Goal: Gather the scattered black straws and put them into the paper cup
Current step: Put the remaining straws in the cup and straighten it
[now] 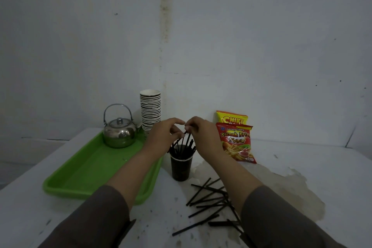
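Both hands, left hand (161, 134) and right hand (203, 133), pinched straw tops (186, 137) above the paper cup (181, 169), apparently settling them upright. Many loose straws (211, 201) lay just before the cup.

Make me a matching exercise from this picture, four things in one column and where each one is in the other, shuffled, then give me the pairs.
Things:
1. metal kettle
2. loose black straws
3. stack of paper cups
4. French Fries snack bag

Places:
A. scattered on the white table in front of the dark paper cup
B. standing on the far end of the green tray
C. leaning upright in front of the yellow Chiki bag
D. against the wall, beyond the left hand

Pairs: 1-B, 2-A, 3-D, 4-C
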Demonstrator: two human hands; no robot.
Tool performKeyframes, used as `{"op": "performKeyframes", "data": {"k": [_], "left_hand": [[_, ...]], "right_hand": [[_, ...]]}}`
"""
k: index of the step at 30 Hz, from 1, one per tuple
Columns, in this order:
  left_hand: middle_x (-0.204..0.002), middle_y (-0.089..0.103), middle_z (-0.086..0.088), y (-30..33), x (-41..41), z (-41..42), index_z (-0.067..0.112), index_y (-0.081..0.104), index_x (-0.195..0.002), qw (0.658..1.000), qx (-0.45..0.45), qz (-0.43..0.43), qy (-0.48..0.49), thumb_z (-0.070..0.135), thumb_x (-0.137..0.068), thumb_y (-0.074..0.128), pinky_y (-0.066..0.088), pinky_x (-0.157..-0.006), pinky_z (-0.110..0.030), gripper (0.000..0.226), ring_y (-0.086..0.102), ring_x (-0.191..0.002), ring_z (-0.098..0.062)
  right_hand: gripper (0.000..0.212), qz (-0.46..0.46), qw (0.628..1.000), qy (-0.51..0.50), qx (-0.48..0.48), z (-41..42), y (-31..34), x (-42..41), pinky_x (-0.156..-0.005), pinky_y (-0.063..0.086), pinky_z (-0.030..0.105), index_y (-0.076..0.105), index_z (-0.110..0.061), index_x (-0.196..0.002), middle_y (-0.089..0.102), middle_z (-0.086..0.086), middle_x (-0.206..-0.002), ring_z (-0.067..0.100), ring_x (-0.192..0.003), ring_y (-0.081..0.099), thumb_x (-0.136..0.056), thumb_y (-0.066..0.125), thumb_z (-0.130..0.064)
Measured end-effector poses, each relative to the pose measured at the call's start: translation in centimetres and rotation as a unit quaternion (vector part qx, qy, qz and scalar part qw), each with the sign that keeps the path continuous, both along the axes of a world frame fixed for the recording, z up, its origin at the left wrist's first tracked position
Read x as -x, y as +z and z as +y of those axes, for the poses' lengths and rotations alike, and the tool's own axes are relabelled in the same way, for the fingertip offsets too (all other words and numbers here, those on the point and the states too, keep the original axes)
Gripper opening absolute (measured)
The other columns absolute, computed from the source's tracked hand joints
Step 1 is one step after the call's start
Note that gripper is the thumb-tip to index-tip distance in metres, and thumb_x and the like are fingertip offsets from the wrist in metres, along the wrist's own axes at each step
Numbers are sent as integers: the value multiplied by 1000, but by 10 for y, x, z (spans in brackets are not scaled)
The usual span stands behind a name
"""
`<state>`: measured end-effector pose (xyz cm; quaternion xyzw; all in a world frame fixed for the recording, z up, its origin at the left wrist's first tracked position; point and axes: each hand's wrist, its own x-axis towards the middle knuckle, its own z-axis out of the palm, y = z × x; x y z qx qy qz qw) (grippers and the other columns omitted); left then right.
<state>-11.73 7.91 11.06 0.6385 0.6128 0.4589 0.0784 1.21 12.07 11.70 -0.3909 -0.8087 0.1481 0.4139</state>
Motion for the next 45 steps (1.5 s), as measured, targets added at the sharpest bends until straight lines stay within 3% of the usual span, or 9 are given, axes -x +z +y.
{"op": "performKeyframes", "data": {"k": [3, 9, 16, 21, 28, 32, 37, 41, 45], "left_hand": [[-76, 70, 6, 6, 0, 0, 25, 65, -102, 1000, -8, 10, -5, 14, -78, 71, 40, -59, -1, 28, 61, -72, 4], [-75, 68, 6, 15, 3, 1, 25, 65, -104, 998, -45, 38, -2, 9, -79, 67, 43, -63, -7, 30, 60, -71, 4], [-73, 64, 7, 16, -3, 0, 26, 61, -114, 996, -87, 35, 7, 7, -80, 65, 52, -69, -24, 39, 61, -69, -7], [-73, 61, 9, 1, 0, -3, 32, 54, -122, 997, -67, 47, 1, 6, -82, 62, 48, -62, -17, 48, 57, -63, 0], [-98, 70, -5, -24, 10, 3, 20, 66, -111, 974, -40, 222, 25, 34, -88, 46, 47, -76, -34, 33, 60, -90, -23], [-110, 64, -11, -22, 4, -11, 14, 64, -114, 969, -96, 216, 70, 25, -86, 46, 45, -87, -40, 35, 57, -100, -30], [-104, 61, -7, -43, -37, -61, 11, 65, -109, 978, -156, 135, 31, 11, -85, 51, 41, -89, -28, 28, 53, -99, -18], [-96, 63, 0, -87, -74, -84, 17, 67, -101, 982, -85, 159, -65, 12, -84, 51, 45, -77, -28, 25, 54, -91, -14], [-100, 63, 6, -109, -94, -82, 25, 66, -101, 983, 25, 166, -78, 21, -85, 55, 41, -77, -27, 21, 54, -95, -13]], "right_hand": [[12, 21, 1000, 6, 16, 0, 7, 3, -74, 52, 38, 65, -6, -91, 71, 13, -88, 25, -83, 64, -89, 54, -12], [17, 40, 999, 5, 4, -1, 10, 3, -52, 34, 11, 61, -6, -103, 72, 12, -89, 13, -70, 55, -91, 49, -7], [26, 50, 998, 17, -20, 1, 12, 2, -66, 52, 39, 52, -9, -116, 70, 17, -89, 28, -80, 64, -91, 48, -5], [24, -16, 1000, -8, -8, 10, 1, 1, -74, 54, 39, 56, -7, -115, 71, 16, -97, 26, -89, 66, -91, 50, -9], [29, -134, 990, 25, -16, 6, -14, -5, -83, 48, 44, 64, -9, -111, 68, 19, -100, 33, -96, 58, -95, 42, -16], [26, -22, 1000, -2, 4, -6, -12, -39, -82, 42, 25, 64, -14, -113, 68, 9, -112, 23, -105, 59, -94, 46, -17], [19, 30, 997, -47, 59, -37, -40, -105, -62, 36, -1, 68, -18, -102, 61, -12, -89, 6, -79, 54, -90, 54, -13], [13, -35, 995, -39, 82, -62, -72, -141, -61, 37, 1, 70, -20, -91, 64, -11, -83, -9, -71, 53, -87, 59, -15], [10, -196, 972, 2, 133, -74, -85, -157, -63, 41, 11, 68, -22, -92, 64, -8, -86, 2, -72, 54, -86, 61, -21]]}}
